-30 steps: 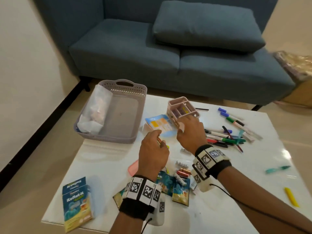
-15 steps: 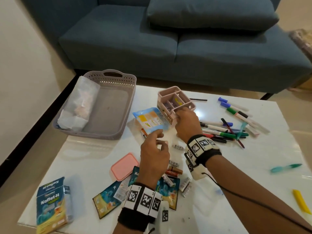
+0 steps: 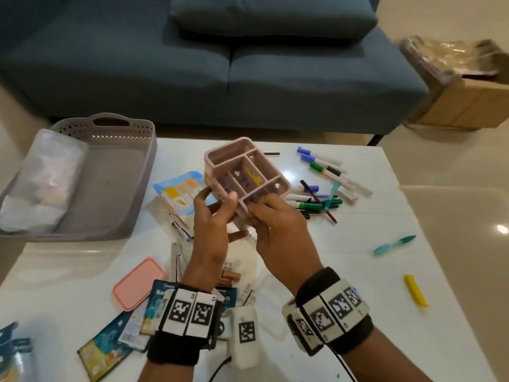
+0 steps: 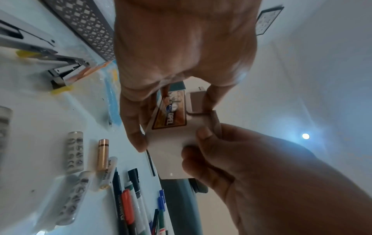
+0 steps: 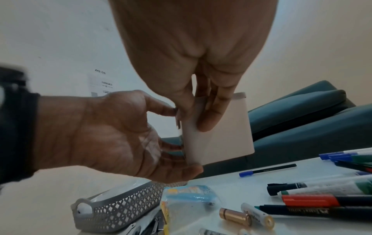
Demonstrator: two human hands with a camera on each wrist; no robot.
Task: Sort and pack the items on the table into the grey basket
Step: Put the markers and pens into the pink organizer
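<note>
A pink divided pen holder (image 3: 245, 172) is held up above the white table (image 3: 358, 271), tilted so its compartments face me. My left hand (image 3: 212, 213) grips its left side, thumb on the rim, and my right hand (image 3: 275, 224) grips its near right corner. In the left wrist view the holder (image 4: 173, 143) shows an orange label, with fingers of both hands on it. In the right wrist view its plain side (image 5: 221, 132) shows between both hands. The grey basket (image 3: 110, 188) stands at the table's far left with a clear plastic bag (image 3: 46, 180) inside.
Markers and pens (image 3: 322, 183) lie scattered right of the holder. A blue packet (image 3: 179, 194), a stapler (image 3: 179, 230), batteries (image 3: 231, 275), a pink lid (image 3: 137, 283) and sachets (image 3: 110, 346) lie near my wrists. A teal pen (image 3: 394, 244) and yellow clip (image 3: 416, 290) lie at right. A sofa (image 3: 220, 64) stands behind.
The pink holder stood on the table with my right hand on it; both hands now hold it lifted and tilted towards me. My left hand came up from the table to its side.
</note>
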